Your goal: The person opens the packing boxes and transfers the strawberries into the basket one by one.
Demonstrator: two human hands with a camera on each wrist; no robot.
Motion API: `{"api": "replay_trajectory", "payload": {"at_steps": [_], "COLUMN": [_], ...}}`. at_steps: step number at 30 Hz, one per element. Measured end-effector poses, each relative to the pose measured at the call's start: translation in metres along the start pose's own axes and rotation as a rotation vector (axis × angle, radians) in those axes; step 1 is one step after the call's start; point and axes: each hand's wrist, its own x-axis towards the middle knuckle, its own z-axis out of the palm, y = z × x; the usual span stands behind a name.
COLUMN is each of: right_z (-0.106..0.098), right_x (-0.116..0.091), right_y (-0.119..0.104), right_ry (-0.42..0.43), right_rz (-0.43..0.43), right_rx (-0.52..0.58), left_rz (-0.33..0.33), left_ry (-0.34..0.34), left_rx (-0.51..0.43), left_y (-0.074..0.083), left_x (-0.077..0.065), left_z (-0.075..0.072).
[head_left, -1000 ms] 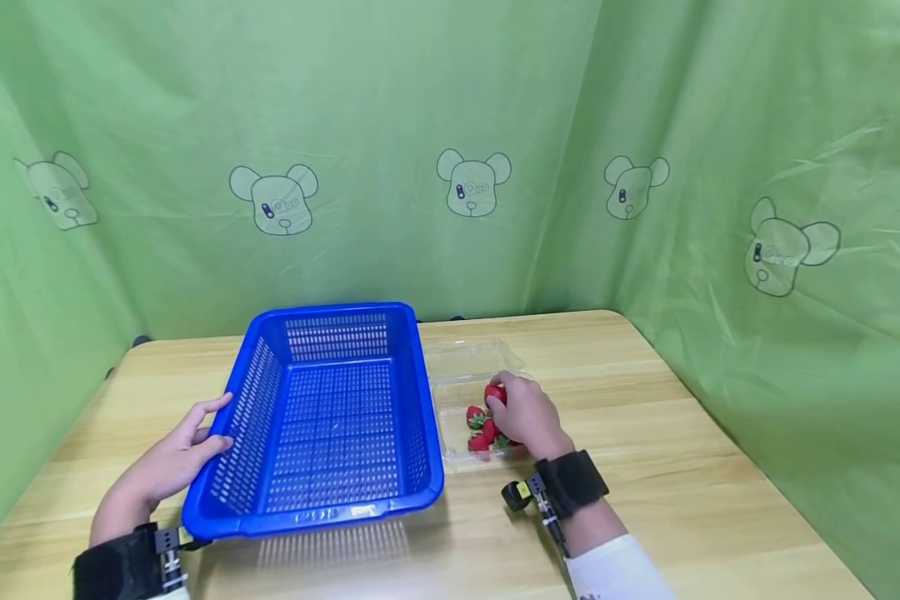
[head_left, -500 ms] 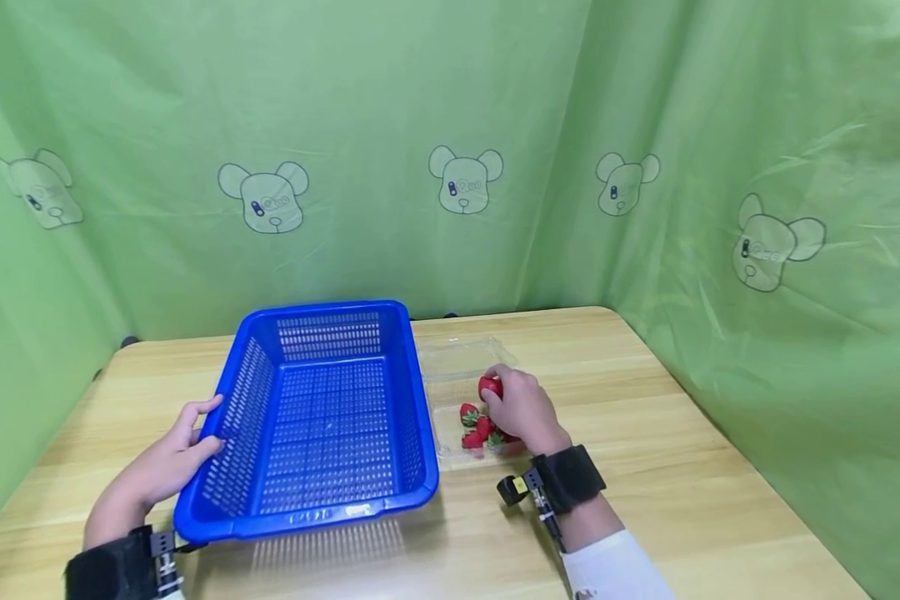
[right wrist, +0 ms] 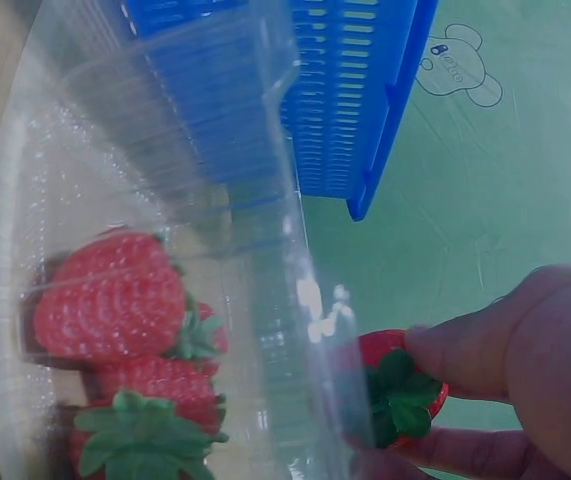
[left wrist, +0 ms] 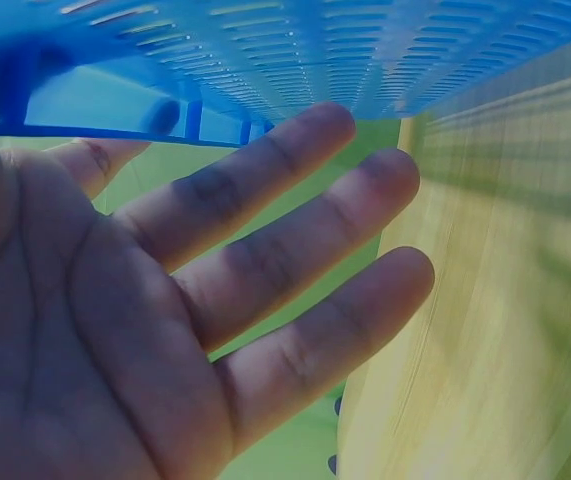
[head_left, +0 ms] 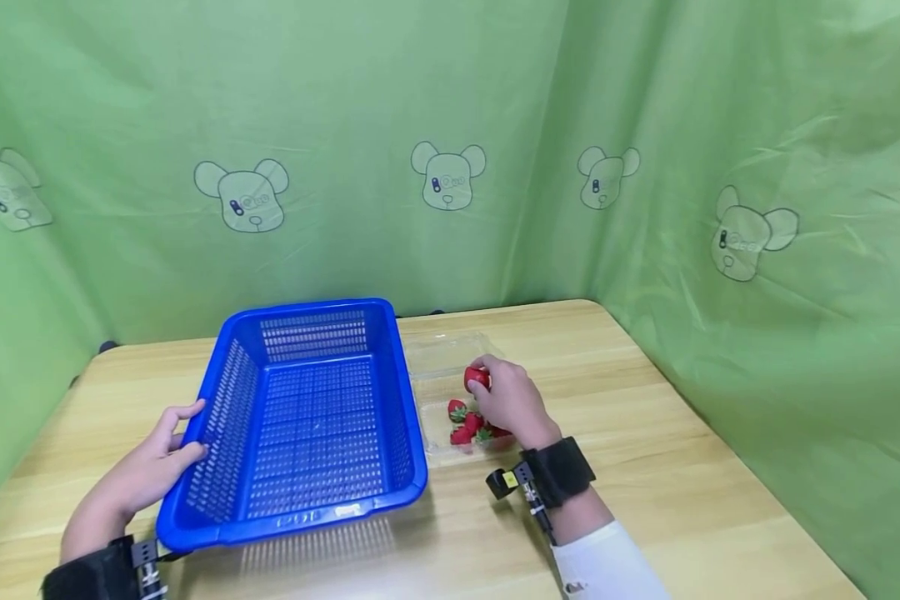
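Apparently for support, the left hand [head_left: 144,472] grips a blue perforated plastic basket [head_left: 292,524], three fingers [left wrist: 305,240] extended. Nearer the pale wooden table [head_left: 667,483]'s back edge, the right hand [head_left: 515,402] pinches one red, leafy strawberry [head_left: 475,380], apparently to clear a transparent plastic box [head_left: 435,427].

Table [head_left: 690,492], one: pale wood-grain top, rounded far corners, filling much of the lower half of the head view. On it, right of centre: clear plastic container [head_left: 432,427], one, lid laid open toward the far edge. Left of centre: blue slotted basket [head_left: 318,425], near end raised above the wood, shadow [head_left: 318,546] at lower centre; far-end contact cannot be told.
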Motion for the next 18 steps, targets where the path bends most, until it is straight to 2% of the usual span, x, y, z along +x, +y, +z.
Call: {"api": "replay_trajectory", "payload": {"at_steps": [3,11,18], "right_z": [-0.003,-0.006,-0.01], "right_x": [-0.002,-0.002,-0.006], "right_y": [-0.002,-0.01,-0.011], "right_ry": [0.002,0.001,0.018], "right_rz": [-0.002,0.0,0.004], "right_rx": [0.001,0.018,0.029], "left_rz": [0.011,-0.029,-0.005], "left_ry": [0.0,-0.013,-0.037], "left_rx": [0.016,-0.023,-0.057], "left_y": [0.0,-0.001,-0.001], "left_x": [0.001,-0.003,0.0], "left_z": [0.0,-0.003,-0.003]}}
